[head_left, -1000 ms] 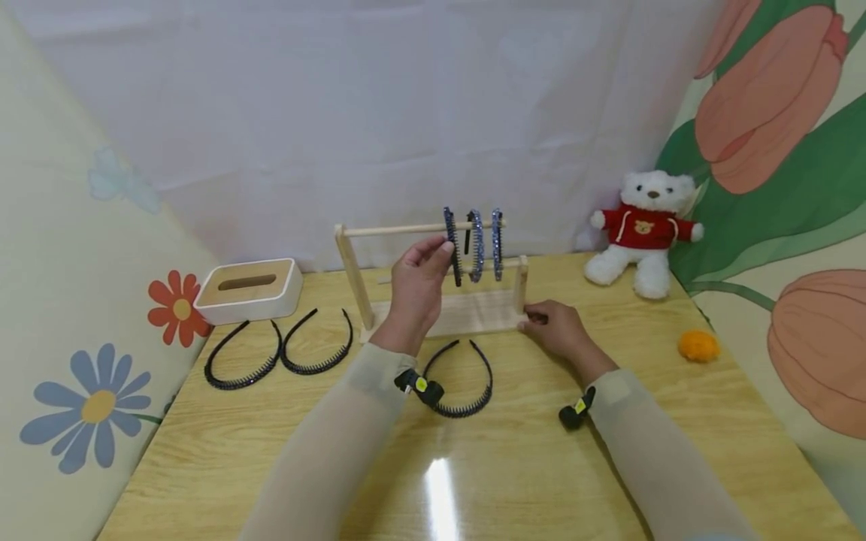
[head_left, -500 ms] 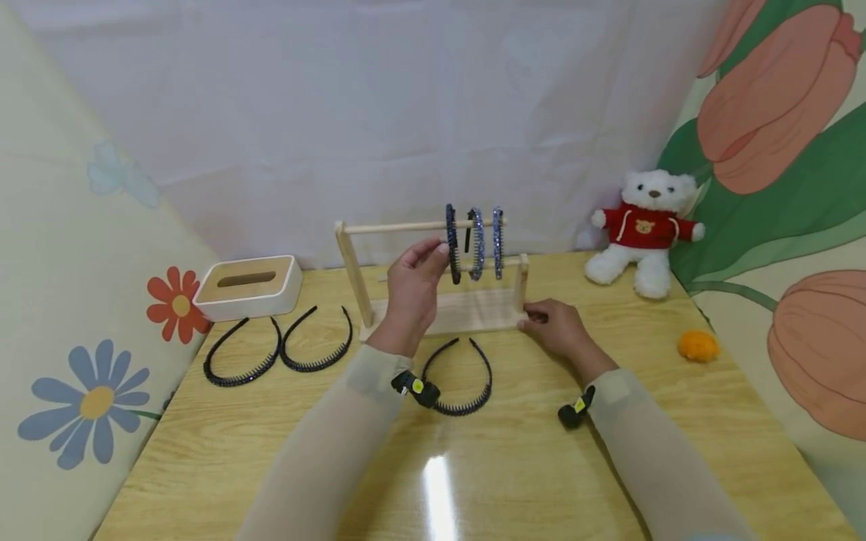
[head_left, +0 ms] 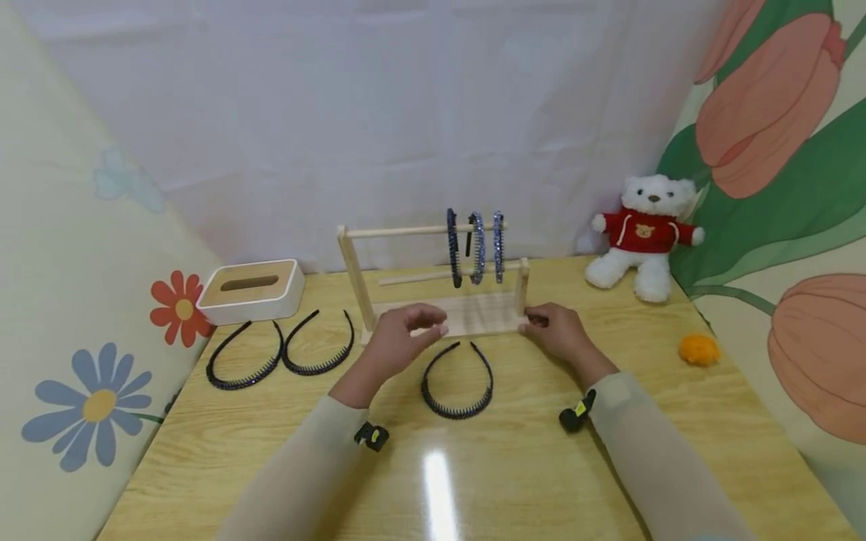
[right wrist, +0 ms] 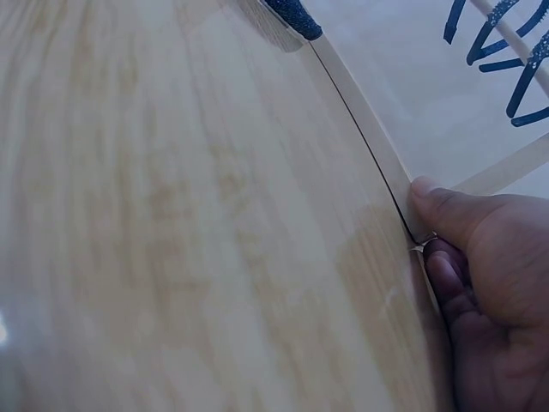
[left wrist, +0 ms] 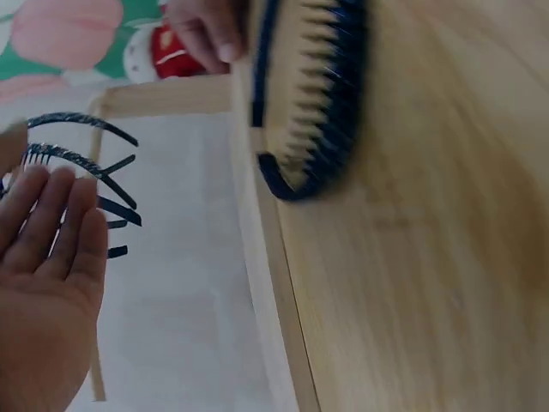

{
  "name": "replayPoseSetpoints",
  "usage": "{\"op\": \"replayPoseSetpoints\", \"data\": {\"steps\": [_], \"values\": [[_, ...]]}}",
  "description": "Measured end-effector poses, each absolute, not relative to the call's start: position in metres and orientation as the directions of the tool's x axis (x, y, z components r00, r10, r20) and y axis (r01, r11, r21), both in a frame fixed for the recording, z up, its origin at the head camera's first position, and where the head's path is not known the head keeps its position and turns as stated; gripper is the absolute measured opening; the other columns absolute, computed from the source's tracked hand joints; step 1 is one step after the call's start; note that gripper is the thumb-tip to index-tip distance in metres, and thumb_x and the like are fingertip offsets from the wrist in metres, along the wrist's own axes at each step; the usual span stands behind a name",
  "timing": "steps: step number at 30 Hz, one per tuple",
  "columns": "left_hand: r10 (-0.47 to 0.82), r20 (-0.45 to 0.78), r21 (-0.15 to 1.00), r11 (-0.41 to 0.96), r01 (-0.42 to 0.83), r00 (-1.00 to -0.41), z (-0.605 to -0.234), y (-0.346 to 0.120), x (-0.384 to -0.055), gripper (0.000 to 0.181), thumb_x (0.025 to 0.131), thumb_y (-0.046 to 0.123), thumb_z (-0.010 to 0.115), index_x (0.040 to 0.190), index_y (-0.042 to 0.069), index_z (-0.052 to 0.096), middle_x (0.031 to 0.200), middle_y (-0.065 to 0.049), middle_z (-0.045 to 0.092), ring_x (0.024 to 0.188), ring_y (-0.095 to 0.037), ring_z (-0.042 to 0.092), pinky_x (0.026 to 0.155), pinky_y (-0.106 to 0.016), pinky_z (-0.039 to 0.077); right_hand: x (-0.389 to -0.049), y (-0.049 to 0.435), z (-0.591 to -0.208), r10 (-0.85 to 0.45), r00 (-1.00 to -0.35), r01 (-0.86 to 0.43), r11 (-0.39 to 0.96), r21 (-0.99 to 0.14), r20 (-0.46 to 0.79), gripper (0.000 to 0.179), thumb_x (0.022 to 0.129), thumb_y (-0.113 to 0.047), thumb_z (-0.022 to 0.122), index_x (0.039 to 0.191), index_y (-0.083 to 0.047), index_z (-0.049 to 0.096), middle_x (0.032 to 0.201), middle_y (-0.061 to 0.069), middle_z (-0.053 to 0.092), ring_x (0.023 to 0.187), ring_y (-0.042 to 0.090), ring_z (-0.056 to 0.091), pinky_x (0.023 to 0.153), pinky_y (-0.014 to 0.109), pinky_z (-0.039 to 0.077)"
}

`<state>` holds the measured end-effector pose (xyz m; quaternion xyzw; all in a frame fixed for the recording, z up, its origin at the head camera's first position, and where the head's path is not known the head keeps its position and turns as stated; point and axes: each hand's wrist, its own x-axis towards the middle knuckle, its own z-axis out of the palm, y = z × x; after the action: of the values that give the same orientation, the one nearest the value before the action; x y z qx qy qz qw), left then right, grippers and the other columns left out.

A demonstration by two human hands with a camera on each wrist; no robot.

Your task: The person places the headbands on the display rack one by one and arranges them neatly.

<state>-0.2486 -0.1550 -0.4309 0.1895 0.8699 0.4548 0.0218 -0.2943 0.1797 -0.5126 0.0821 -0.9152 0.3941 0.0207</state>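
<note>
My left hand [head_left: 395, 346] is in front of the wooden rack [head_left: 356, 270], its fingers loosely bent and holding nothing. Just below and right of it, a dark toothed headband [head_left: 458, 413] lies on the table; in the left wrist view this headband [left wrist: 339, 129] looks blurred. Three headbands hang from the rack's upper bar: a dark headband [head_left: 453, 248] and two bluish, glittery ones, the middle headband [head_left: 479, 248] and the right headband [head_left: 498, 248]. With thumb and fingers, my right hand [head_left: 560, 332] grips the right front corner of the rack's base, also seen in the right wrist view.
Two more dark headbands, a left headband [head_left: 237, 385] and its neighbour [head_left: 314, 369], lie left of the rack. Behind them stands a white tissue box [head_left: 271, 308]. A white teddy bear [head_left: 643, 229] sits at the back right, near an orange fuzzy ball [head_left: 699, 349].
My left hand has let go of the dark headband, which now hangs on the upper bar. It has moved down and toward me. The right hand stays at the base corner.
</note>
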Motion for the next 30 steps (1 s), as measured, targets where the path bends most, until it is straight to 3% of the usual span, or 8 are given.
{"op": "replayPoseSetpoints", "data": {"steps": [6,10,14,19,26,30], "values": [[0.649,0.025,0.523,0.64,0.564,-0.76,-0.449,-0.169,-0.221,0.033,0.1,0.016,0.082,0.13,0.006,0.077,0.133,-0.01,0.077,0.129,-0.034,0.07,0.112,-0.053,0.057,-0.293,0.179,-0.513,-0.135,-0.987,-0.159,0.673,-0.723,0.092,0.045,0.102,-0.025,0.08,0.141,-0.002,0.072,0.129,0.021,0.074,0.114,0.036,0.073,0.103,0.053,0.061],[0.752,-0.016,0.42,0.603,0.678,-0.659,-0.461,-0.172,-0.209,0.033,0.094,0.013,0.087,0.126,0.005,0.078,0.128,-0.01,0.078,0.123,-0.03,0.073,0.109,-0.046,0.059,-0.293,0.179,-0.512,-0.135,-0.987,-0.155,0.676,-0.721,0.087,0.046,0.103,-0.026,0.08,0.141,-0.002,0.071,0.129,0.021,0.074,0.115,0.036,0.073,0.103,0.052,0.061],[0.804,0.0,0.355,0.556,0.752,-0.594,-0.469,-0.174,-0.203,0.031,0.091,0.01,0.089,0.121,0.008,0.08,0.121,-0.005,0.08,0.117,-0.024,0.074,0.106,-0.041,0.06,-0.293,0.179,-0.511,-0.138,-0.987,-0.157,0.678,-0.718,0.085,0.046,0.103,-0.026,0.079,0.141,-0.002,0.071,0.129,0.021,0.074,0.115,0.035,0.073,0.103,0.052,0.061],[0.836,0.059,0.266,0.514,0.816,-0.546,-0.472,-0.174,-0.203,0.019,0.093,0.006,0.086,0.111,0.013,0.083,0.111,0.0,0.081,0.109,-0.018,0.075,0.101,-0.035,0.062,-0.293,0.179,-0.511,-0.139,-0.987,-0.155,0.674,-0.722,0.083,0.045,0.104,-0.025,0.078,0.142,-0.002,0.071,0.129,0.021,0.074,0.115,0.035,0.073,0.102,0.052,0.061],[0.841,0.079,0.211,0.511,0.834,-0.535,-0.472,-0.173,-0.203,0.017,0.095,0.001,0.081,0.104,0.014,0.085,0.106,0.0,0.081,0.102,-0.016,0.076,0.096,-0.031,0.063,-0.293,0.179,-0.512,-0.14,-0.986,-0.166,0.676,-0.718,0.095,0.044,0.104,-0.024,0.078,0.141,-0.001,0.071,0.128,0.021,0.074,0.114,0.036,0.073,0.102,0.052,0.061],[0.849,0.078,0.099,0.514,0.852,-0.522,-0.473,-0.175,-0.202,0.015,0.095,0.001,0.08,0.103,0.013,0.084,0.099,0.001,0.078,0.095,-0.015,0.074,0.09,-0.029,0.063,-0.293,0.179,-0.512,-0.138,-0.986,-0.163,0.672,-0.723,0.094,0.044,0.103,-0.024,0.079,0.141,-0.001,0.072,0.128,0.021,0.074,0.114,0.036,0.073,0.101,0.052,0.061]]}}
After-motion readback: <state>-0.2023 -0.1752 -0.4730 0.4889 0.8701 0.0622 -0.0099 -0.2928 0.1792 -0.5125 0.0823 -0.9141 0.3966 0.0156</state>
